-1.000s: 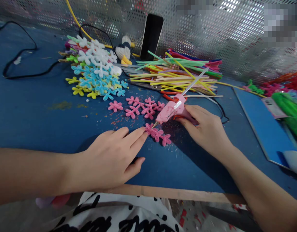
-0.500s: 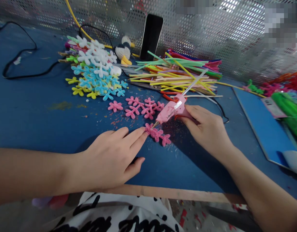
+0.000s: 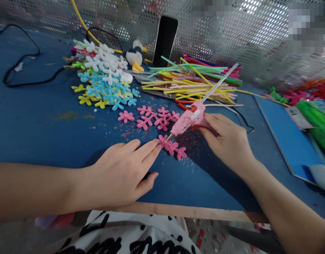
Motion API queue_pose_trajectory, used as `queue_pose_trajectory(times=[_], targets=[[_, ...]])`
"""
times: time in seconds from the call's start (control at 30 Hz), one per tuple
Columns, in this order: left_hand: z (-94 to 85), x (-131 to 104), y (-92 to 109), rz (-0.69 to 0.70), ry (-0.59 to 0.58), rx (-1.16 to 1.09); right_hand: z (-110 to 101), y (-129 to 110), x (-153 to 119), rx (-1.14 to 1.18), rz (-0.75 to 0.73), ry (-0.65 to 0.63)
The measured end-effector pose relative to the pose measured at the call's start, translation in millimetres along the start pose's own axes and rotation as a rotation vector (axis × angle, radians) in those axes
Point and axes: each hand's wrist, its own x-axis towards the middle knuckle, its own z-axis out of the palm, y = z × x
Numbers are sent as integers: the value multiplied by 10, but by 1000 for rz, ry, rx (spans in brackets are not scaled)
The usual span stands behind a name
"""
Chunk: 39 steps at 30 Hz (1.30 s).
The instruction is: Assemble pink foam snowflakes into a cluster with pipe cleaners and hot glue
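Note:
My right hand (image 3: pixel 227 141) is wrapped round the handle of a pink glue gun (image 3: pixel 184 121), with a long translucent glue stick (image 3: pixel 220 83) poking out of its back. The gun's metal nozzle touches a pink fuzzy pipe-cleaner flower (image 3: pixel 172 147), one of a short joined row on the blue table. Lying palm down, my left hand (image 3: pixel 125 173) has its fingers stretched out and thumb apart. Its index and middle fingertips press the left end of that row. Just beyond, several more pink flowers (image 3: pixel 143 122) lie loose or joined.
Behind are a pile of white, blue and yellow flowers (image 3: pixel 106 77), a bundle of pipe cleaners (image 3: pixel 189 83) and a leaning phone (image 3: pixel 165 40). A blue board (image 3: pixel 286 137) and green pipe cleaners (image 3: pixel 318 123) lie right. Black cable (image 3: pixel 35 84) loops left. Perforated metal (image 3: pixel 218 38) borders the back.
The glue stick now juts further out of the gun's back, and my right hand has shifted very slightly right. My left hand and the pink flowers stay where they were.

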Motion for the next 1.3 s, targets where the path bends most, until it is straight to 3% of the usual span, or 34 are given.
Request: queue_pose_trajectory(times=[0.6,0.93,1.13,1.3], targets=[[-25,2,19,-23,-3,4,-20,-22,-14,-95,-40,180],[-17,0,20,-22,-4,7,-51,-31,-25,-80,-78,109],[-23,4,23,-15,-10,10,-110,-17,-26,-112,-97,155],[-5,-1,17,-21,-11,-3,-115,70,30,-118,-29,228]])
